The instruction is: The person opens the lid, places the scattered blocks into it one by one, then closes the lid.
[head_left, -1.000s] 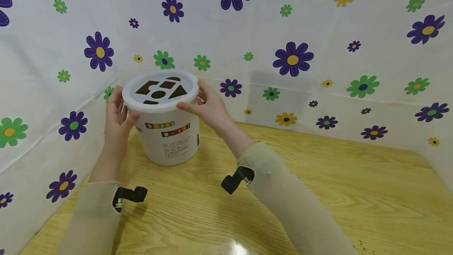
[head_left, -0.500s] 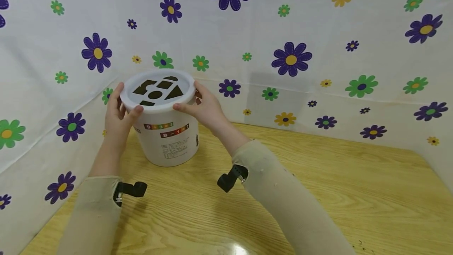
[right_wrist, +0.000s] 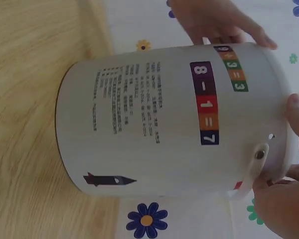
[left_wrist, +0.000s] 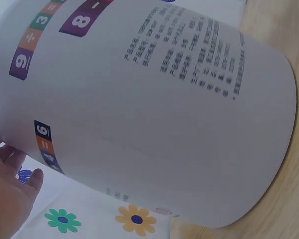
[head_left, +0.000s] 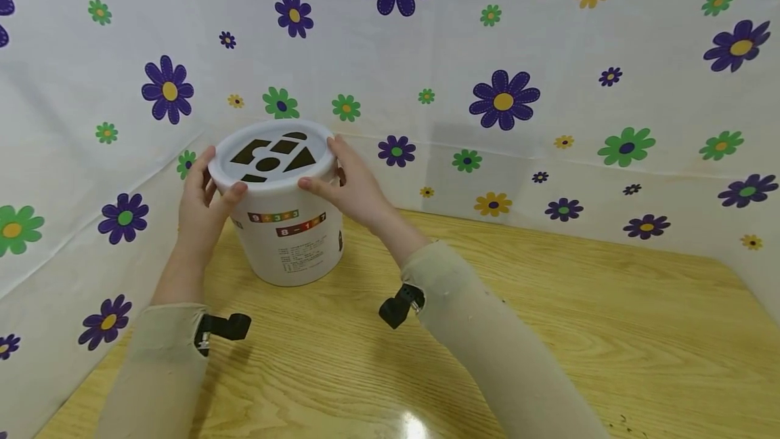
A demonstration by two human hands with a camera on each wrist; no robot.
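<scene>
A white plastic bucket (head_left: 305,249) printed with coloured sums stands upright on the table at left. On its top sits a white lid (head_left: 279,182) with several dark shape-cut holes. The left hand (head_left: 201,212) grips the lid's left edge, thumb at the front of the rim. On the opposite side the right hand (head_left: 361,188) grips the rim, thumb in front and a finger over the edge. In the right wrist view, the bucket's handle (right_wrist: 254,167) hangs from a pivot close to the right hand (right_wrist: 284,199). The far fingers are partly hidden.
Behind and left of the bucket rises a white cloth (head_left: 451,39) printed with flowers. A wood-grain table (head_left: 548,303) extends to the right and front. Each forearm wears a beige sleeve (head_left: 500,337) with a black wrist mount (head_left: 395,311).
The left thumb has moved up onto the lid's rim, and a right finger has come higher over its edge. Lid and hands have shifted slightly left. The bucket's base stays in place.
</scene>
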